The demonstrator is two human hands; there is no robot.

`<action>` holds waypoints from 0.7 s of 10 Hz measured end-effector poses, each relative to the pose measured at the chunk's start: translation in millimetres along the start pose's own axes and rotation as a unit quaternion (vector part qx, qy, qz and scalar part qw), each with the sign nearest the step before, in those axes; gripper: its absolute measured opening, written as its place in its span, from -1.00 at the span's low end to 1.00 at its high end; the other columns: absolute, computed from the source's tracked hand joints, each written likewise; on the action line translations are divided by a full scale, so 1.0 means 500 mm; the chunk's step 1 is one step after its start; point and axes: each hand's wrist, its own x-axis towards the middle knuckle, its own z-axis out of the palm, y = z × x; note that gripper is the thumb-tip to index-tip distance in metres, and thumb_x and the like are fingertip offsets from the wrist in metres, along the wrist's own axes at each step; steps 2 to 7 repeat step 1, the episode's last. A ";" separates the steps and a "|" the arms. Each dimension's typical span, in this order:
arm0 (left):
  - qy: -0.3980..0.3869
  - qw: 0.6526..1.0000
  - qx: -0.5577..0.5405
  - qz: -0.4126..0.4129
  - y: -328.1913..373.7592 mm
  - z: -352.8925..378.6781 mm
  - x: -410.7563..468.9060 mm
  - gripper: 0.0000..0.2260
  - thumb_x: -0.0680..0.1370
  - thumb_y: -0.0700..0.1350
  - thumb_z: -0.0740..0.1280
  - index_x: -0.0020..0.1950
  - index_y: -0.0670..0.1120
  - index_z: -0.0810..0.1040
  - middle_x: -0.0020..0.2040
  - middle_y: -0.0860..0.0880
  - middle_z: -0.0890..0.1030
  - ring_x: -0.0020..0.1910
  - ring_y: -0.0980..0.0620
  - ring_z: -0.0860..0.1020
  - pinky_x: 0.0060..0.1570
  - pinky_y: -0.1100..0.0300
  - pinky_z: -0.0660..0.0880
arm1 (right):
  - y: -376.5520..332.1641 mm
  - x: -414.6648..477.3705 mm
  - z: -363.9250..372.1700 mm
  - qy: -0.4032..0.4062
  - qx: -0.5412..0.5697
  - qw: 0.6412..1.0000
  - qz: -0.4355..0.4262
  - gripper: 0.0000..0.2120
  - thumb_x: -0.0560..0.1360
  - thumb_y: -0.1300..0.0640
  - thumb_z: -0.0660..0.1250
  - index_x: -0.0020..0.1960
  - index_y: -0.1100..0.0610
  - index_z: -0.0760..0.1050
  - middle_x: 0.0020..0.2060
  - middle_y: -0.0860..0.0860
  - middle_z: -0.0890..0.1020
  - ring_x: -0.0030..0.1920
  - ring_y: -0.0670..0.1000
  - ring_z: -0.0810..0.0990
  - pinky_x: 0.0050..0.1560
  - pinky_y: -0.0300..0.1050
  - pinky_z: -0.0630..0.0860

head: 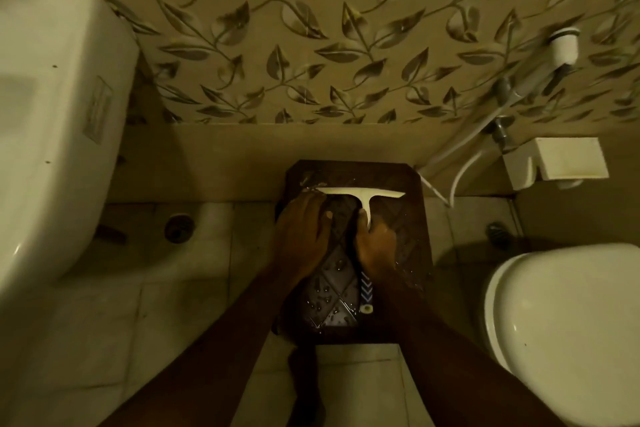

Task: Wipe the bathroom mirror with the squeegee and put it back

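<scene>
Squeegee [360,192] handle partly hidden in R hand [375,243] grip; L hand [301,229] flat on mirror [332,298], fingertips unclear

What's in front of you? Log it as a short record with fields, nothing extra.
mirror: dark-framed mirror, glass wet with drops
squeegee: white squeegee, blade lying across near the mirror's top edge
right hand: right hand grips the squeegee handle
left hand: left hand rests on the mirror by the blade's left end
left side: white basin
right side: toilet, lid down
wall: soap dish, hand sprayer
floor: drain
</scene>
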 end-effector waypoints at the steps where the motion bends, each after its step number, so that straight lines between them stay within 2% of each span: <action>1: 0.002 1.000 -0.004 -0.005 0.030 -0.011 -0.016 -0.50 0.58 0.09 -0.01 0.38 -0.17 0.38 0.38 -0.14 0.43 0.41 -0.08 0.35 0.35 0.05 0.31 | -0.005 -0.025 -0.047 0.015 0.000 1.000 -0.014 -0.56 0.63 -0.12 0.08 0.12 0.23 0.51 0.02 0.19 0.61 0.08 0.20 0.58 0.01 -0.04 0.44; 7: 0.002 1.000 -0.004 -0.005 0.030 -0.011 -0.016 -0.50 0.58 0.09 -0.01 0.38 -0.17 0.38 0.38 -0.14 0.43 0.41 -0.08 0.35 0.35 0.05 0.31 | -0.005 -0.025 -0.047 0.015 0.000 1.000 -0.014 -0.56 0.63 -0.12 0.08 0.12 0.23 0.51 0.02 0.19 0.61 0.08 0.20 0.58 0.01 -0.04 0.44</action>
